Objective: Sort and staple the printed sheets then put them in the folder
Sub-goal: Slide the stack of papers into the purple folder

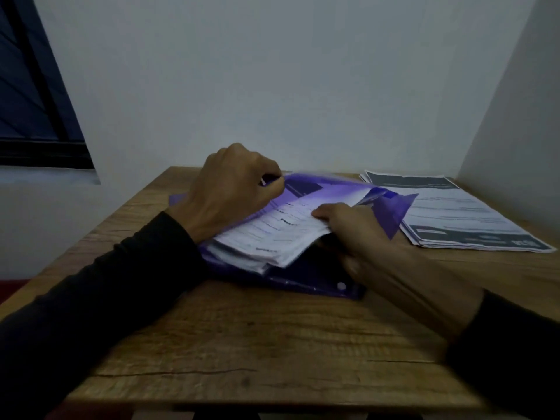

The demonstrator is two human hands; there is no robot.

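Note:
A purple translucent folder (306, 278) lies on the middle of the wooden table (272, 344). My left hand (233, 183) pinches the folder's lifted upper cover at its far left edge. A bundle of printed sheets (266, 234) sits partly inside the folder, under that cover. My right hand (354, 231) grips the bundle's right edge, with the thumb on top and the fingers underneath. A second stack of printed sheets (454, 216) lies flat at the back right of the table. No stapler shows.
White walls stand close behind the table and along its right side. A dark window (33, 95) is at the upper left. Bare wood stretches from the folder to the table's near edge.

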